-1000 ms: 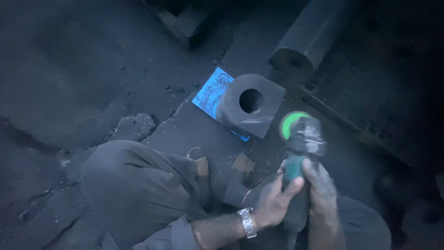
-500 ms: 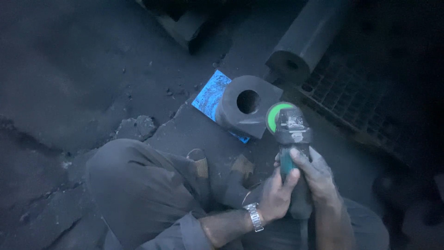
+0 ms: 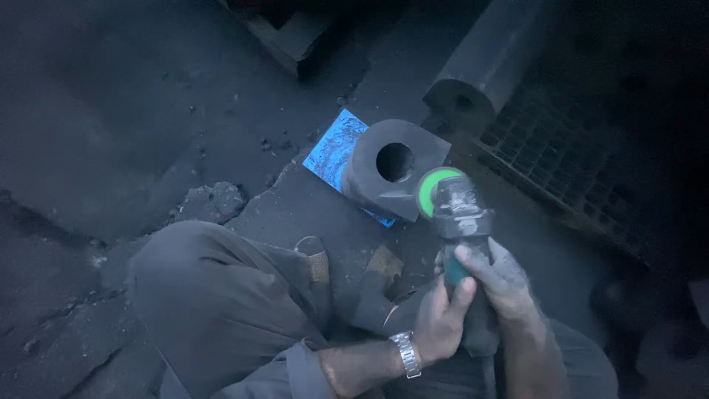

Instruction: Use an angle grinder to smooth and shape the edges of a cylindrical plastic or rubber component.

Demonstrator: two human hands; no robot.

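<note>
We see a dark, gritty floor (image 3: 148,96) filling most of the view, cracked and strewn with small rubble. Along the upper right lies a long dark cylinder (image 3: 487,63) with a small hole in its near end, and beside it a metal grating (image 3: 569,162) runs off into shadow. Our bent knee in grey trousers (image 3: 214,295) takes up the lower left.

Near the middle of the floor sits a chunky metal block (image 3: 391,177) with a round hole through it, resting partly on a shiny blue sheet (image 3: 336,148). Just beside the block's right edge, we hold an angle grinder (image 3: 461,222) with a green disc (image 3: 430,191) at its head; the disc is very near the block, though we cannot tell whether it touches.

Our left hand (image 3: 439,321), with a metal wristwatch (image 3: 405,353) on the wrist, has its fingers wrapped around the grinder's green body from the left. Our right hand (image 3: 502,284) lies over the body from the right, dusty fingers (image 3: 473,262) clamped across it. A sandalled foot (image 3: 316,255) shows below the block.
</note>
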